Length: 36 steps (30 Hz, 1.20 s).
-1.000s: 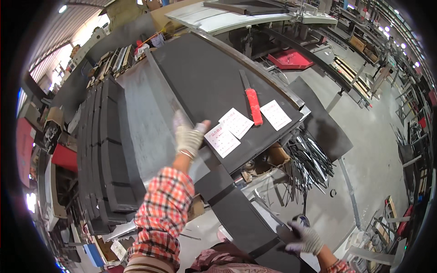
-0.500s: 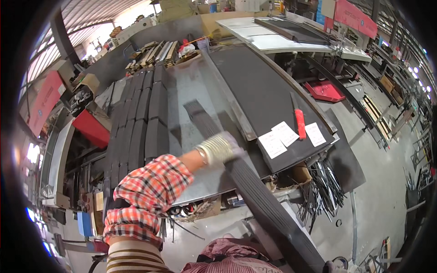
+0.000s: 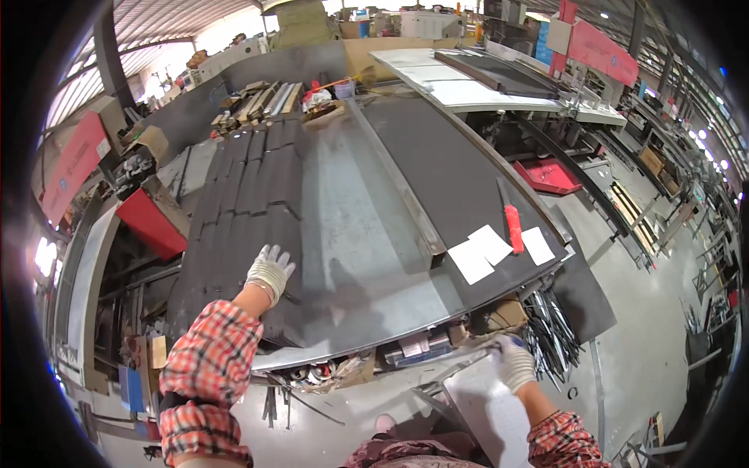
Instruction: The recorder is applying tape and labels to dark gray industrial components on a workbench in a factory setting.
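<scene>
My left hand (image 3: 270, 269), in a pale knitted glove, rests on the right part of a dark stack of foam-like strips (image 3: 242, 226). Its fingers are spread and nothing is in them. The strips lie side by side in staggered rows on the left of a metal-topped table (image 3: 367, 226). My right hand (image 3: 515, 363), gloved as well, is low on the right, at the upper end of a pale grey panel (image 3: 491, 405) below the table's front edge. Its fingers are blurred, so whether it grips the panel does not show.
A dark sheet (image 3: 452, 156) on the table's right carries white paper slips (image 3: 470, 261) and a red-handled knife (image 3: 513, 228). A metal bar (image 3: 398, 183) runs along its left side. Thin dark offcuts (image 3: 550, 335) hang beneath the front right corner. Wooden pieces (image 3: 261, 101) lie at the back.
The long dark strip bundle has left the table's middle, and the left stack now reaches wider at the front. My left hand moved left onto it; my right hand came into view.
</scene>
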Available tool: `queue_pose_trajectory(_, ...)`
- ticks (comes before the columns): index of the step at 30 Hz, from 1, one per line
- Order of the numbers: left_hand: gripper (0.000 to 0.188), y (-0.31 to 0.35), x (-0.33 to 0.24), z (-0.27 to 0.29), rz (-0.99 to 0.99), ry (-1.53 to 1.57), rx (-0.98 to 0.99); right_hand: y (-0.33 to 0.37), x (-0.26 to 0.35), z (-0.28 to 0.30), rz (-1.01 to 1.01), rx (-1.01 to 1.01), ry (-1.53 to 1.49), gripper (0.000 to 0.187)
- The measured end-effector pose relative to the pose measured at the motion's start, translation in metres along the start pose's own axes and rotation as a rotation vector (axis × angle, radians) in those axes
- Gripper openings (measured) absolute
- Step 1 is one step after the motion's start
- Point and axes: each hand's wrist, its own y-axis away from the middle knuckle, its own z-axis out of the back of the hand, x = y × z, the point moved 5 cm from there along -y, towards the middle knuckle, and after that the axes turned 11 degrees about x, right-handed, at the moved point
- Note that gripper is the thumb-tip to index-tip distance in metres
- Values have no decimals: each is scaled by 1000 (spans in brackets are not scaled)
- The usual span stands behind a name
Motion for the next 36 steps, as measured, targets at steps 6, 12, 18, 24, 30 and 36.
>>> queue_pose_trajectory(6,49,-81,-139,65,-306,906,265,-26,-125,24,-100,-143,-494,24)
queue_pose_trajectory(12,42,-210,-226,150,-8,1103,72,-33,-230,-2,-364,115,-683,67)
queue_pose_trajectory(18,58,-321,-257,177,304,1145,160,-33,-248,14,-437,154,-726,66)
queue_pose_trajectory(24,52,-375,-268,179,346,1236,331,-23,-241,5,-416,132,-617,57)
queue_pose_trajectory(30,30,-275,-142,109,661,2196,-311,-18,-214,6,-427,251,-629,59)
queue_pose_trajectory(36,60,49,7,-39,1349,512,269,-25,-209,-2,-349,209,-584,60)
